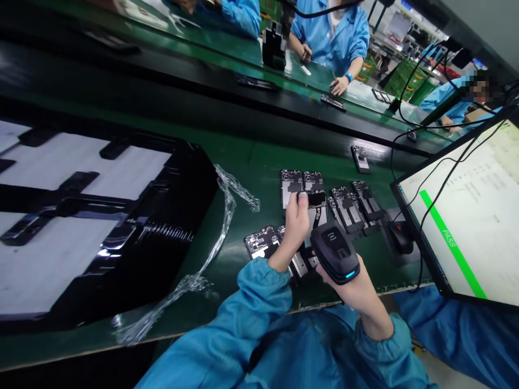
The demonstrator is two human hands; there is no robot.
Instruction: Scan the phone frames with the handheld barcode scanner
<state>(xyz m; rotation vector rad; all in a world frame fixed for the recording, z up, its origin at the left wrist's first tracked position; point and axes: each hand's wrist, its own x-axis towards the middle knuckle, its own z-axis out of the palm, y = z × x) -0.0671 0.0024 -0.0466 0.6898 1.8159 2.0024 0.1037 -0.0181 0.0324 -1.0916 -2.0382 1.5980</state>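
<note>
My left hand (pixel 298 219) is closed, thumb on top, on a small black phone part (pixel 317 198) with a thin flex strip hanging from it. It is held over two opened phones (pixel 291 183) lying side by side. My right hand (pixel 352 286) is wrapped round a black barcode scanner (pixel 333 251) with a lit blue strip. The scanner's front end points toward the phone part. Left of my wrist lies another opened phone (pixel 259 243), partly covered by my forearm. More opened phones (pixel 347 208) lie right of the scanner.
A monitor (pixel 458 216) showing a green PASS bar stands at the right, with cables hanging across it and a mouse (pixel 401 237) beside it. Large black trays (pixel 190 216) fill the left, near crumpled clear plastic (pixel 221 237). Beyond the dark conveyor (pixel 227 102), co-workers in blue (pixel 330 38) sit.
</note>
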